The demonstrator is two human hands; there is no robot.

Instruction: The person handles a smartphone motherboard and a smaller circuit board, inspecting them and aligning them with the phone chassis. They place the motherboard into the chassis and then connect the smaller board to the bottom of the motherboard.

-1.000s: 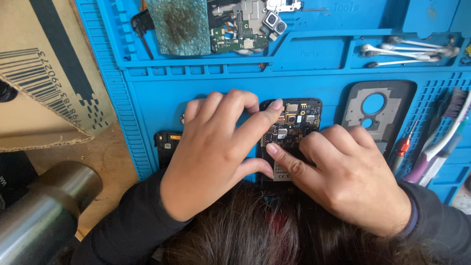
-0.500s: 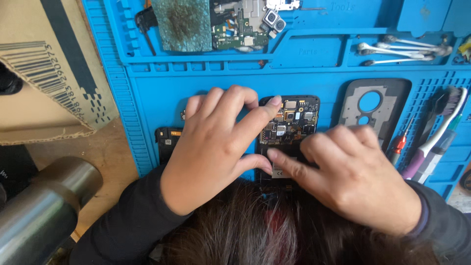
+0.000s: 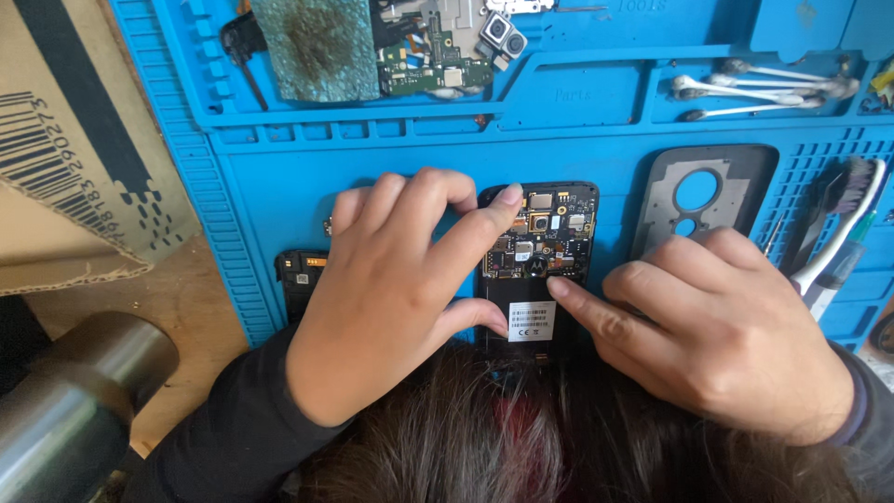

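**Both hands on an opened phone**

Right now the left hand (image 3: 391, 298) arches over the opened phone (image 3: 540, 265), its forefinger tip resting on the top left corner of the frame and its thumb tip pressed against the lower left edge, so the two pinch that side between them. The other left fingers are curled and slightly spread, resting on the mat (image 3: 279, 200) beside the phone. The right hand (image 3: 726, 335) lies to the right, forefinger stretched out with its tip touching the phone near the lower edge of the exposed board, just above a white label (image 3: 532, 321); its remaining fingers are folded under.

The phone lies face down near the middle of the blue mat, back removed, circuitry showing in its upper half. Just to its right sits a grey back cover (image 3: 703, 200) with a round hole. Left of the left hand, a small black part (image 3: 300, 279) peeks out. Farther right lies a toothbrush (image 3: 843, 228). In the mat's upper trays are a circuit board (image 3: 433, 56), a greenish pad (image 3: 312, 47) and some metal tweezers (image 3: 764, 88). A cardboard box (image 3: 70, 158) stands at the far left, a metal cylinder (image 3: 74, 410) below it. Dark hair (image 3: 559, 438) fills the lower edge.
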